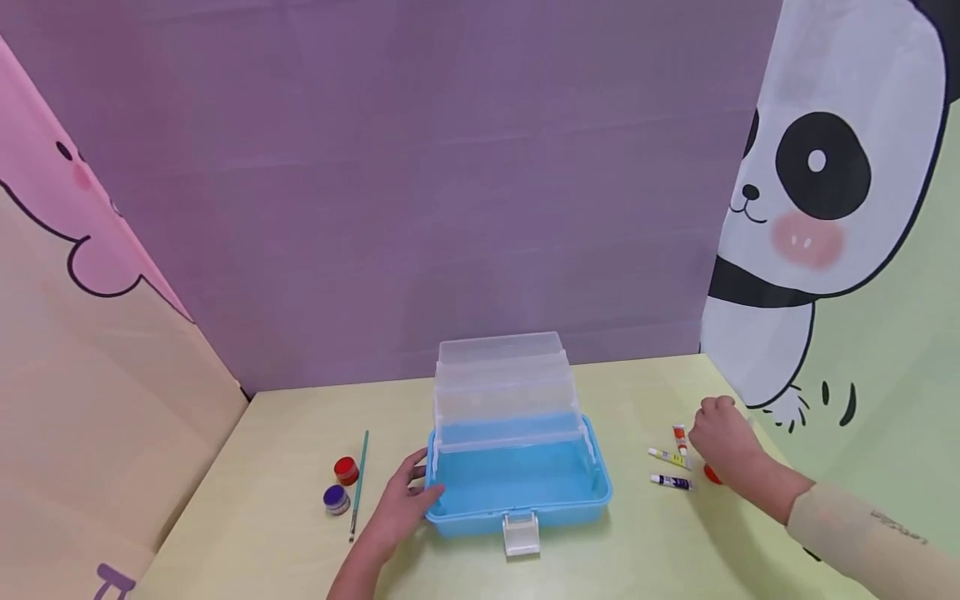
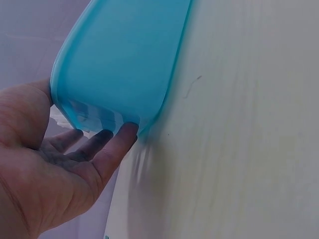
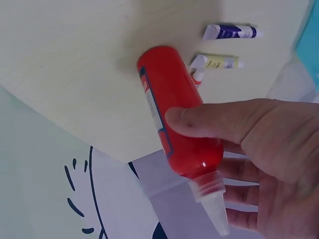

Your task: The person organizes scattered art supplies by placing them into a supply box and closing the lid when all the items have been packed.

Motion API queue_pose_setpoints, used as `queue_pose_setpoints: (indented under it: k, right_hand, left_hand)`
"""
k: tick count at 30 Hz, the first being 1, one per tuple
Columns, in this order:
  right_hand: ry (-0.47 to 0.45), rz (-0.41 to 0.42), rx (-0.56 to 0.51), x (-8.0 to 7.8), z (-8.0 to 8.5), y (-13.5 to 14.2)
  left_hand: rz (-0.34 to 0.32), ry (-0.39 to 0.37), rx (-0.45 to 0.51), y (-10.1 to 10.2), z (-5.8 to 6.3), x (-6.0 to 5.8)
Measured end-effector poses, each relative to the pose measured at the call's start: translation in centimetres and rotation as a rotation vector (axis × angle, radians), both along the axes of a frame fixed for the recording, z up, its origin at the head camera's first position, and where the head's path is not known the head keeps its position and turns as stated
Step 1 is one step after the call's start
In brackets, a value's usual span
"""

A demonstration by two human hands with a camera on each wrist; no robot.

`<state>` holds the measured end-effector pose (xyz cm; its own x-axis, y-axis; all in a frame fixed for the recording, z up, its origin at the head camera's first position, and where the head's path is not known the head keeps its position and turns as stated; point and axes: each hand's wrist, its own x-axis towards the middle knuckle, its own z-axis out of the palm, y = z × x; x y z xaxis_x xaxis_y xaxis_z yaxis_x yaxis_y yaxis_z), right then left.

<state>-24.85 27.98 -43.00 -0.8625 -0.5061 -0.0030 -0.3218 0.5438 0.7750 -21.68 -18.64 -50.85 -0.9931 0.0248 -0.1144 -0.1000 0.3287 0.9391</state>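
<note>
My left hand (image 1: 406, 502) holds the left end of a light blue plastic storage box (image 1: 525, 521), thumb over the rim and fingertips against the outer wall. The box stands with its clear lid (image 1: 502, 375) raised and its white latch (image 1: 521, 534) hanging at the front. At the right of the table my right hand (image 1: 727, 442) grips a red squeeze bottle (image 3: 174, 94) with a pointed translucent cap, thumb across its side. In the head view the hand covers most of this bottle. Purple (image 1: 671, 482), yellow (image 1: 667, 457) and red (image 1: 680, 439) paint tubes lie beside that hand.
Left of the box stand a red-lidded jar (image 1: 346, 471) and a purple-lidded jar (image 1: 337, 499). A thin teal paintbrush (image 1: 360, 483) lies between them and my left hand. A purple backdrop (image 1: 487, 208) rises behind the table (image 1: 292, 425), with printed cloths at both sides.
</note>
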Motion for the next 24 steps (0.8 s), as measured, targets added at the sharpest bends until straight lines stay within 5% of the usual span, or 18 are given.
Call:
queue_pose_setpoints:
  k: [14, 24]
  right_hand:
    - [-0.077, 0.050, -0.377, -0.4, 2.5, 2.3]
    - [0.027, 0.257, -0.660, -0.3, 3.1, 4.0]
  left_hand:
    - [0.024, -0.001, 0.010, -0.4, 0.0, 0.2]
    - [0.014, 0.010, 0.040, -0.1, -0.3, 0.1]
